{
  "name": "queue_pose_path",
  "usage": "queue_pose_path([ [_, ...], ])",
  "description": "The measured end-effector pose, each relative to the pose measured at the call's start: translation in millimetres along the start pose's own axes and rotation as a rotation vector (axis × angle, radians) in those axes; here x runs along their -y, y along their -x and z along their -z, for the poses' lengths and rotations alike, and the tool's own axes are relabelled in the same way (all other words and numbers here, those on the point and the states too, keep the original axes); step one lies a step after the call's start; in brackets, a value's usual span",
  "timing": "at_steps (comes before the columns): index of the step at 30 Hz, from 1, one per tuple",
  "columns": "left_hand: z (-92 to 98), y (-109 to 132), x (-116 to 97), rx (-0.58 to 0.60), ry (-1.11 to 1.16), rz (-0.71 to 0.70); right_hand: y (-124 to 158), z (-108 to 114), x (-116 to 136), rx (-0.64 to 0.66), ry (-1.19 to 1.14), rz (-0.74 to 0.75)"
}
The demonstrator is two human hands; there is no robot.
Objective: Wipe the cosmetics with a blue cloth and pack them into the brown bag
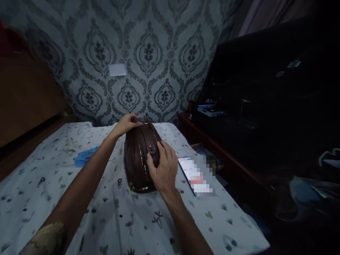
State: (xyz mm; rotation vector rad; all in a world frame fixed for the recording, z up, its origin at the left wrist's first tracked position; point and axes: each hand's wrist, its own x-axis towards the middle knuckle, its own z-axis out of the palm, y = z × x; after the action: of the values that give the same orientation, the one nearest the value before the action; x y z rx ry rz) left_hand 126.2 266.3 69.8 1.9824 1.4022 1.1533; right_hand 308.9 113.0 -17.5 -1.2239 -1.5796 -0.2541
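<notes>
A dark brown leather-look bag [135, 156] with gold zips and a small top handle [142, 120] lies on a patterned sheet. At its top end, beside the handle, my left hand [128, 123] is closed on the bag's edge. My right hand [165, 166] rests on the bag's right side, fingers apart, thumb on the front near a small gold clasp [151, 147]. Just right of that hand lies a lit phone [187, 170], partly blurred out.
The white sheet [106, 216] has small printed figures. A blue cloth [85, 156] lies left of the bag. Patterned wallpaper [148, 53] stands behind, with a white plate [117, 69] on it. Brown wooden furniture [29, 92] is at left; a dark red ledge [207, 141] runs along the right.
</notes>
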Motion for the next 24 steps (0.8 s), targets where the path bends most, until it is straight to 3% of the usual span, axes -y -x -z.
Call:
queue_pose_path([
  [5,6.6,14.5,14.3,-0.099,-0.096,0.023,-1.3,1.7,0.6,0.006,0.001,0.003],
  [14,-2.7,34.9,12.7,-0.233,-0.082,-0.003,-0.9,0.5,-1.1,-0.002,0.010,0.021],
  [24,-3.6,35.7,3.7,-0.170,-0.034,-0.019,-0.9,1.3,-0.9,0.013,-0.013,0.006],
])
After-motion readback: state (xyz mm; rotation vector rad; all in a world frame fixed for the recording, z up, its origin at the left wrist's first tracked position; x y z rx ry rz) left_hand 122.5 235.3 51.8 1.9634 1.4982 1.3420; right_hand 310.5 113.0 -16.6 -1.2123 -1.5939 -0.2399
